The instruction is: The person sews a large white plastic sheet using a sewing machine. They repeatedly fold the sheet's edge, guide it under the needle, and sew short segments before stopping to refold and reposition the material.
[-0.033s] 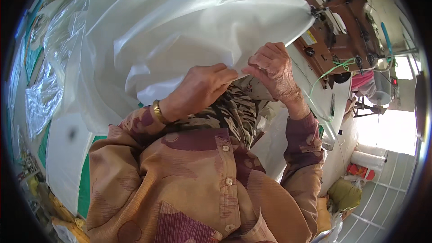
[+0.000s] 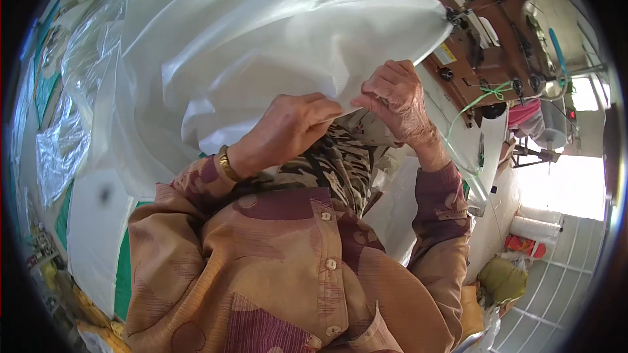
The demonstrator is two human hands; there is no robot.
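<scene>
Holding the white sheet (image 2: 261,46) left of the sewing machine (image 2: 500,59), left hand (image 2: 288,124) and right hand (image 2: 399,104) each pinch its edge; it seems light, soft and slippery, best held there

Sewing workshop, small, looks cluttered. Main giveaway: brown sewing machine (image 2: 497,68) at upper right, light green cord (image 2: 495,91) tied to it, standing on a pale worktop (image 2: 466,134). Big spread of white sheeting (image 2: 275,33) runs up to the machine's needle end, far more cloth than a mending job at home. Crumpled clear plastic film (image 2: 62,147) piled along the left side. Lower right: white rolls (image 2: 535,229), probably stock material, beside an olive sack (image 2: 502,280) on a tiled floor (image 2: 549,274) with pale grout lines. Pink cloth (image 2: 522,115) bunched behind the machine. Bright opening (image 2: 562,186) at far right, window or door, can't tell. Mixed odds and ends at lower left, too blurred to name.
</scene>
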